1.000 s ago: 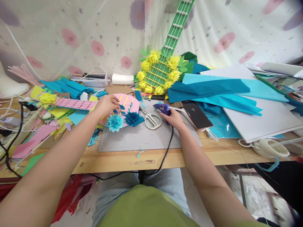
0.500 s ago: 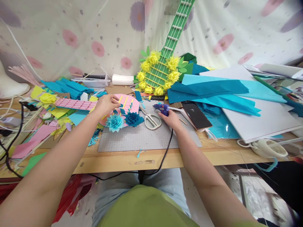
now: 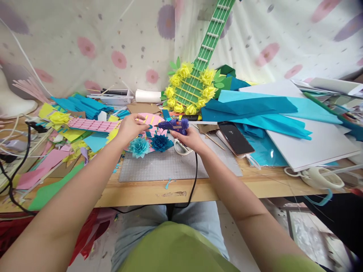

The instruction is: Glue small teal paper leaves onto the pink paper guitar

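My right hand (image 3: pixel 190 139) grips a purple glue gun (image 3: pixel 173 124) with its nozzle pointing left toward my left hand. My left hand (image 3: pixel 131 127) pinches a small teal paper piece (image 3: pixel 149 127) just in front of the nozzle. Both hover over a pink paper guitar body (image 3: pixel 154 121) with yellow strips. A light blue paper flower (image 3: pixel 138 146) and a dark blue paper flower (image 3: pixel 160 142) sit at the guitar's near edge. The gun's black cord (image 3: pixel 194 177) hangs off the table front.
White-handled scissors (image 3: pixel 181 148) lie on a grey cutting mat (image 3: pixel 170 166) under my right hand. A phone (image 3: pixel 234 136) rests to the right, next to teal paper sheets (image 3: pixel 255 109) and white board (image 3: pixel 317 143). A green paper guitar with yellow flowers (image 3: pixel 193 88) leans behind. Paper scraps (image 3: pixel 56 151) cover the left.
My right hand lifted the glue gun from the mat's right side and swung it left to the piece in my left hand. My left hand stayed over the pink guitar.
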Demonstrator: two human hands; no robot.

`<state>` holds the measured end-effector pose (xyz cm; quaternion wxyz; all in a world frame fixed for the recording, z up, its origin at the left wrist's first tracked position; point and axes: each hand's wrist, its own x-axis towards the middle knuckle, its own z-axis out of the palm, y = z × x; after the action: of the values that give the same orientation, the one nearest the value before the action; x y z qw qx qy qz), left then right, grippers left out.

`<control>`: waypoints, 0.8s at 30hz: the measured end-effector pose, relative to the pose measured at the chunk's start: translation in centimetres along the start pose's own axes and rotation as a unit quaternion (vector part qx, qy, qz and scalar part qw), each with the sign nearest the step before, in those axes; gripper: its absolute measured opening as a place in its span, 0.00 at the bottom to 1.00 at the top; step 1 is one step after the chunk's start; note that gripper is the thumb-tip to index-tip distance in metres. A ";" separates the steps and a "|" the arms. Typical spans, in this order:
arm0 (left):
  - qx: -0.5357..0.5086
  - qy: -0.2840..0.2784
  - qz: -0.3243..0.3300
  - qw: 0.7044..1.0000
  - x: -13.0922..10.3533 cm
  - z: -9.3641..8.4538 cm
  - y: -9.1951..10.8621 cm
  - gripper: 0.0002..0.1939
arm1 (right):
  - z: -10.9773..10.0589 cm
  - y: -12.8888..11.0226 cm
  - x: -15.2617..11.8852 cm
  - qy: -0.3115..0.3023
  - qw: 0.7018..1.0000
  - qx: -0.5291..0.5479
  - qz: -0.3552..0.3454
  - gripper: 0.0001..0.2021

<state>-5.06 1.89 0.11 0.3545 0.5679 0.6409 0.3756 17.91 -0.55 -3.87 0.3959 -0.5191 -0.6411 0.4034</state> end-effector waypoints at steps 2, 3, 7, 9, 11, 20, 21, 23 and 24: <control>-0.005 0.001 0.002 1.000 -0.1 0.0 0.0 0.25 | 0.4 -0.2 0.1 0.001 1.000 -0.017 -0.004 0.21; -0.006 -0.001 0.001 1.000 -0.1 0.0 0.0 0.25 | 0.5 -0.2 0.2 0.002 1.000 -0.024 -0.001 0.21; -0.021 -0.004 0.005 1.000 -0.3 -0.1 0.2 0.23 | 0.6 -0.1 0.4 0.001 0.999 -0.038 0.002 0.20; -0.028 -0.003 0.005 1.000 -0.4 0.0 0.4 0.22 | 0.6 -0.1 0.4 -0.004 0.999 -0.038 -0.002 0.19; -0.029 -0.003 0.004 1.000 -0.5 0.0 0.4 0.21 | 0.6 -0.1 0.4 -0.008 0.999 -0.037 -0.008 0.19; -0.021 -0.003 0.001 1.000 -0.2 -0.2 0.1 0.23 | 0.6 -0.5 0.4 -0.002 1.000 -0.024 -0.012 0.18; -0.021 -0.003 0.000 1.000 -0.2 -0.2 0.1 0.23 | 0.6 -0.5 0.4 -0.002 1.000 -0.021 -0.012 0.17; -0.023 -0.006 -0.002 1.000 -0.2 -0.2 0.2 0.23 | 0.5 -0.5 0.5 -0.003 1.000 -0.014 -0.013 0.17; -0.025 -0.007 -0.003 1.000 -0.2 -0.2 0.2 0.23 | 0.5 -0.5 0.5 -0.005 1.000 -0.013 -0.013 0.17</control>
<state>-5.12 1.70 0.38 0.3740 0.5595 0.6309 0.3860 17.17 -0.16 -3.53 0.3915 -0.5134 -0.6551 0.3925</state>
